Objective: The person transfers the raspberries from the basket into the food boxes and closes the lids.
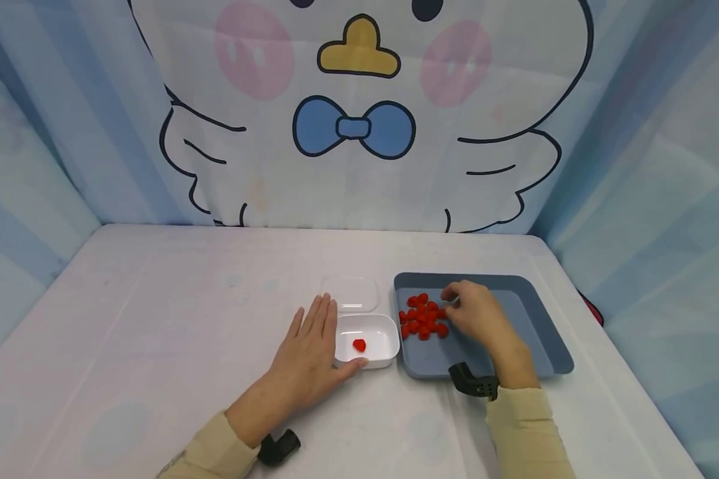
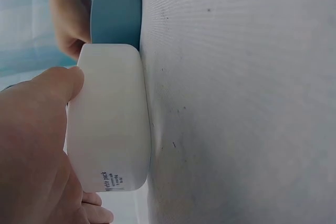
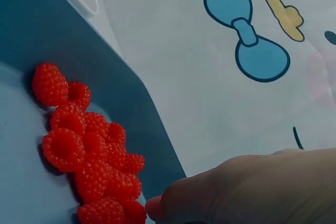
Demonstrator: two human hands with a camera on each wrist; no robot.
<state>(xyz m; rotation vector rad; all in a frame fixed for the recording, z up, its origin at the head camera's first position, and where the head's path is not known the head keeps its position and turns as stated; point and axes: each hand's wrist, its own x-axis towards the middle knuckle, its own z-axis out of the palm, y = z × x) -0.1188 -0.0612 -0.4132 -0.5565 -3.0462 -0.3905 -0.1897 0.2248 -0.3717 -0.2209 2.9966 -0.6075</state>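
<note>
A small white box (image 1: 380, 339) stands on the table with a single raspberry (image 1: 359, 345) inside. My left hand (image 1: 305, 356) rests against it, straight fingers along its left side and the thumb (image 2: 71, 80) at its front rim. Right of the box is a blue-grey tray (image 1: 530, 319), its left part holding a cluster of red raspberries (image 3: 94, 150). Over the tray, my right hand (image 1: 479, 313) reaches with bent fingers to the cluster's right edge. A gap shows between thumb and index finger, and one fingertip (image 3: 155, 208) is right at a raspberry.
A clear plastic lid (image 1: 352, 293) lies behind the white box. The tray's left wall stands close beside the box. Behind the white table (image 1: 156, 319) hangs a curtain (image 1: 353, 186) printed with a cartoon figure.
</note>
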